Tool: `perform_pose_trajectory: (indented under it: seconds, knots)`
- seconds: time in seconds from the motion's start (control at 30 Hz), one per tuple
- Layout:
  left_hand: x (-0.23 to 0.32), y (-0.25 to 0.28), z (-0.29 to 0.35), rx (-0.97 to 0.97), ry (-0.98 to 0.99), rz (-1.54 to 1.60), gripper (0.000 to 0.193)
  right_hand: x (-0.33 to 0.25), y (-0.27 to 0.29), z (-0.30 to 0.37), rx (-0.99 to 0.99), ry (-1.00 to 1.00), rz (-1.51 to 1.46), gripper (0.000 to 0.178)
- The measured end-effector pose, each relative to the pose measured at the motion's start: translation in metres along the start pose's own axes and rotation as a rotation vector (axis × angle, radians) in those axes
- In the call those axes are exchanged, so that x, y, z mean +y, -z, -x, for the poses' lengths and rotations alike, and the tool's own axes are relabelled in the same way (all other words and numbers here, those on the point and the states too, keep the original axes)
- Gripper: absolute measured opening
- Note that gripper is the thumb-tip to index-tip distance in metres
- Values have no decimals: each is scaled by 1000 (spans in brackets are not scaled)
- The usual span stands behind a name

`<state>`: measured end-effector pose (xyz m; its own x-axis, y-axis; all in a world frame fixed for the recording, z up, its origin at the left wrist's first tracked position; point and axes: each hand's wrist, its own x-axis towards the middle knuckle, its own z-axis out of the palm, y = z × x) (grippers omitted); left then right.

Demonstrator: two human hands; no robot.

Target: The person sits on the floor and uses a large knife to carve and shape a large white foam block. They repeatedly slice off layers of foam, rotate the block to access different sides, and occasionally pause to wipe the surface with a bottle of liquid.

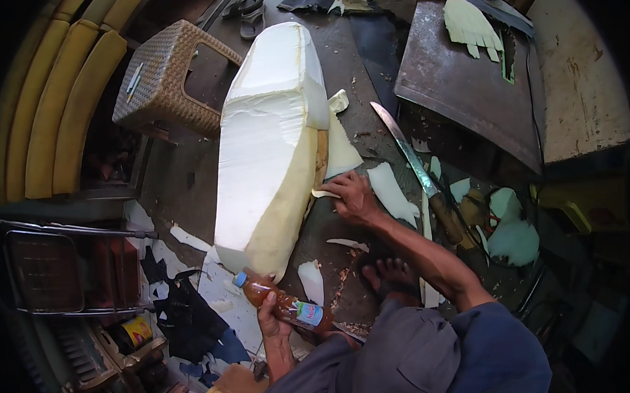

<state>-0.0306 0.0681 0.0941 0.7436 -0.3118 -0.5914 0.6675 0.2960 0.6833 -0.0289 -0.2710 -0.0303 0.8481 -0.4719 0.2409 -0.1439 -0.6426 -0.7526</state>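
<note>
A big block of white and pale yellow foam [267,142] lies on the dark floor in front of me. My left hand [269,312] grips a small plastic bottle [284,304] of orange-brown liquid with a blue cap, its cap end pointing at the foam's near corner. My right hand [352,197] rests on the floor at the foam's right edge, fingers on a thin foam flap [325,193]. A long knife [421,171] with a wooden handle lies on the floor just right of that hand. My bare foot [392,275] is below it.
Foam offcuts [392,191] litter the floor around me. A woven stool [162,78] stands at the upper left beside long yellow cushions [58,109]. A rusty metal sheet [464,77] with a foam piece lies upper right. A wire frame [58,271] and a can [137,331] are at the left.
</note>
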Motion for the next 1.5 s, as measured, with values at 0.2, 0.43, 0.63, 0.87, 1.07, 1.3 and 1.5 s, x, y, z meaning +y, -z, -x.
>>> perform_pose_trajectory:
  seconds: [0.2,0.43,0.63,0.87,1.07,1.3,1.5]
  knots:
    - [26,-37,19,-55,-77,40,71,13,45,-73,303,-161,-32,40]
    - [39,-50,29,-136,-86,123,81,2,-1,-11,174,60,-111,46]
    - [39,-47,22,-188,-72,120,85,2,43,-69,362,-163,-110,45]
    - [41,-52,28,-200,-96,105,87,-6,0,-20,249,-182,-262,57]
    - [43,-61,32,-172,-56,132,86,-8,36,-43,349,-281,-214,40]
    - [40,-67,32,-251,-39,146,88,-48,-20,33,342,-158,-241,52]
    - [44,-67,41,-235,-25,142,92,-74,23,23,369,-331,-388,48]
